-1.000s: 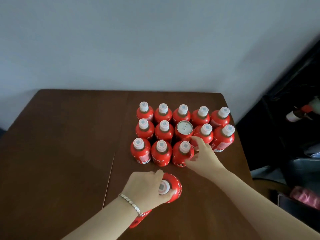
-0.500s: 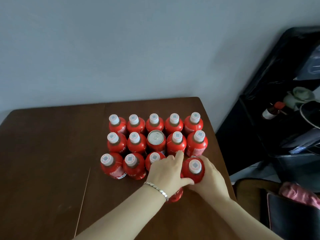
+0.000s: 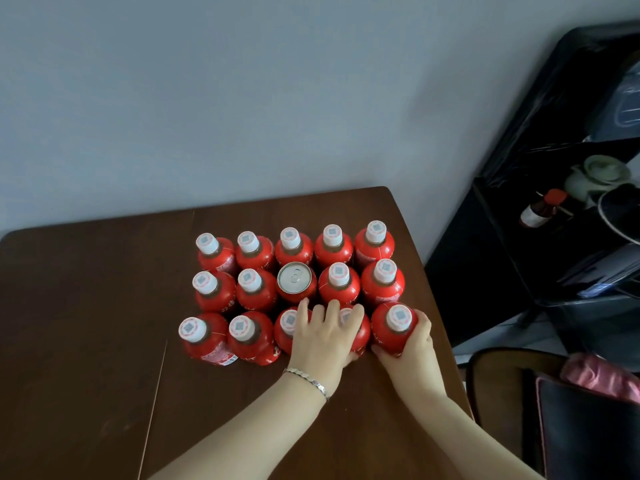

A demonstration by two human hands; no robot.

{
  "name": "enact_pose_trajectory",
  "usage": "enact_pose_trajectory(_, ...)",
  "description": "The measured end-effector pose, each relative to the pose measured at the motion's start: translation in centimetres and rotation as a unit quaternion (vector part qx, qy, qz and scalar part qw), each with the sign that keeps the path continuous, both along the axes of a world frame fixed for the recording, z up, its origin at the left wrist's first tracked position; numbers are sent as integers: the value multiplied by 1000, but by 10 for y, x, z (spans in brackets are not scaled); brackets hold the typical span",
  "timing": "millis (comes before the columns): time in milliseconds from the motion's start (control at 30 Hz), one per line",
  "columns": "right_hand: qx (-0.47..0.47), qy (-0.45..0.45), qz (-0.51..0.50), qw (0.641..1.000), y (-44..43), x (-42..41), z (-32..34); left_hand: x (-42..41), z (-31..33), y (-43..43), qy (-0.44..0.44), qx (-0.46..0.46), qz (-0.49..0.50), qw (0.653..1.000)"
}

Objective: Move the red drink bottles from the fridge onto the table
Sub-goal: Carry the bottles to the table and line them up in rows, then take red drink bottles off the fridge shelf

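Several red drink bottles (image 3: 254, 252) with white caps stand in three rows on the brown table (image 3: 86, 323). A red can (image 3: 295, 282) with a silver top sits in the middle of the centre row. My left hand (image 3: 322, 341) lies over the top of the fourth bottle (image 3: 360, 336) in the front row, fingers across its cap and thumb round its side. My right hand (image 3: 414, 355) grips the front-right bottle (image 3: 393, 329) round its body; that bottle stands upright at the row's end.
The open black fridge (image 3: 519, 237) stands right of the table, with a red-capped bottle (image 3: 540, 212) and a pale pot (image 3: 599, 174) on its shelf. A dark chair (image 3: 502, 393) with pink cloth (image 3: 602, 375) is at lower right. A grey wall runs behind the table.
My left hand has carried its bottle up from the near table edge into the front row, beside the bottle in my right hand. My right hand has set its bottle at the row's end.
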State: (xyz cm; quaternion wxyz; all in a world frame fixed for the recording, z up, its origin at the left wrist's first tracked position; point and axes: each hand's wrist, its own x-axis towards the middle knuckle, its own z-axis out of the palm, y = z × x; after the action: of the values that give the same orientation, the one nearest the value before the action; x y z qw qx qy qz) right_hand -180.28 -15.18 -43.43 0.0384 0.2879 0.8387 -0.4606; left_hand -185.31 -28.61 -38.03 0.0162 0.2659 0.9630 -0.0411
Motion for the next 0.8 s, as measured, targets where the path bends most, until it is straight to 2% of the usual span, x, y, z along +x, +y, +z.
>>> enact_pose_trajectory(133, -17, -15, -33, 999, -9, -2, 5, 2, -5, 5, -28, -14, 21, 999)
enact_pose_trajectory(233, 6, -59, -22, 998, -13, -4, 11, 4, -11, 4, -57, -25, 35, 997)
enact_pose_trajectory(433, 26, -220, 87, 971, 2, 2, 37, 16, 9, 3, -91, -24, 32, 995)
enact_pose_trajectory(567, 76, -271, 207, 937, -2, 31, 60, 41, 34, -14, -30, 40, -43, 998)
enact_pose_trajectory(700, 112, -273, 242, 924, -15, 65, 83, 63, 59, -36, -184, -29, -67, 980)
enact_pose_trajectory(800, 171, -266, 219, 923, -24, 94, 104, 77, 76, -47, -226, -37, -77, 970)
